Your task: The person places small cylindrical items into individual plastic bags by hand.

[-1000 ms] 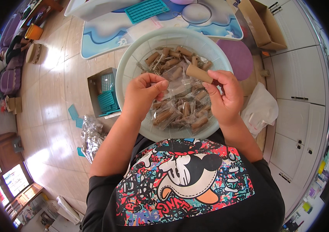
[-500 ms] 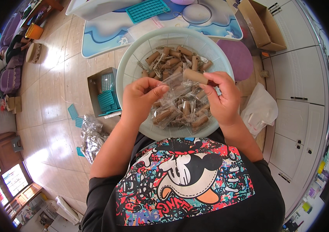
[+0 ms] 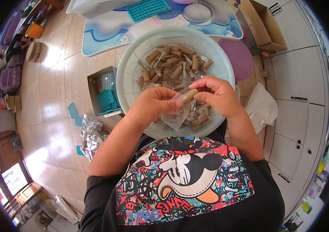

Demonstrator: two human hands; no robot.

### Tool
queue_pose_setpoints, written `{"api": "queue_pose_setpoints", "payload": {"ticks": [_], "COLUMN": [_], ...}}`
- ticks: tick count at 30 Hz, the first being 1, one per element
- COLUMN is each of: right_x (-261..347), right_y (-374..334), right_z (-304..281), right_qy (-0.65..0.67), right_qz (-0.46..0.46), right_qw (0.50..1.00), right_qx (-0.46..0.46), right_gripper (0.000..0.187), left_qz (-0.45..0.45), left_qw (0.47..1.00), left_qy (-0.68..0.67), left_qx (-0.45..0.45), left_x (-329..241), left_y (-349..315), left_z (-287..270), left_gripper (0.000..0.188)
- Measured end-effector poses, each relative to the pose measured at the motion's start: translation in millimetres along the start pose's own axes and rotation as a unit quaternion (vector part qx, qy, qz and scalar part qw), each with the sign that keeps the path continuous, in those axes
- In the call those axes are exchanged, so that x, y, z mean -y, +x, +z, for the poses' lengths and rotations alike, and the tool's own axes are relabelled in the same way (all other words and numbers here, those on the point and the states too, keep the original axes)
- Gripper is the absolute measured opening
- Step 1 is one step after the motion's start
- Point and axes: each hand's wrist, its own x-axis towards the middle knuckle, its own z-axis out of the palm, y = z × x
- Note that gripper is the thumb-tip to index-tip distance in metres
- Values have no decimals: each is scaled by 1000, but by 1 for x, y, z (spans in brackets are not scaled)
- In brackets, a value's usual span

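Now both your hands sit lower and closer together than a second ago, over the near half of the basin [image 3: 226,73]. The brown roll [image 3: 189,95] was held up at the right hand's fingertips then; now it lies between both hands with one end going into the clear plastic bag [image 3: 178,114].

Grip state: right hand [image 3: 216,96] closed on the brown roll, thumb and fingers pinching it. Left hand [image 3: 152,106] closed on the bag's upper edge, and the bag hangs below both hands, against the basin's near rim.

Basin is pale green, round, mesh-walled, in your lap; a pile of the same rolls [image 3: 174,63] lies in its far half, unchanged.

Packages by place:
- Small open cardboard box [image 3: 94,91] on the floor to your left, holding teal grid trays [image 3: 108,96]. Loose teal pieces [image 3: 73,110] lie just beside it.
- Crinkled clear bag of small parts [image 3: 91,135] on the floor, near your left elbow.
- Open brown cardboard box [image 3: 263,27] at upper right, beside a round purple mat [image 3: 240,58].
- White plastic bag [image 3: 261,108] on the floor at your right, just outside the basin.
- Blue and white floor mat [image 3: 102,31] beyond the basin, with a teal tray [image 3: 147,7] and a round lid [image 3: 197,11] on it.

No label is readable at this size.
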Motion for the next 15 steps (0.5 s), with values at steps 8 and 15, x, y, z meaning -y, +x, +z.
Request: {"api": "queue_pose_setpoints", "payload": {"ticks": [8,15], "right_x": [-12,-8], "right_y": [5,4], "right_z": [6,18], "right_qy": [-89,-254], "right_qz": [-37,-208], "right_qw": [993,940], "right_qx": [-73,-93], "right_gripper": [24,15], "left_qz": [3,47], "left_qw": [990,993], "left_qy": [-139,-109], "left_qx": [-11,-13], "left_x": [16,13], "left_y": [4,1], "left_z": [-1,4], "left_gripper": [31,36]}}
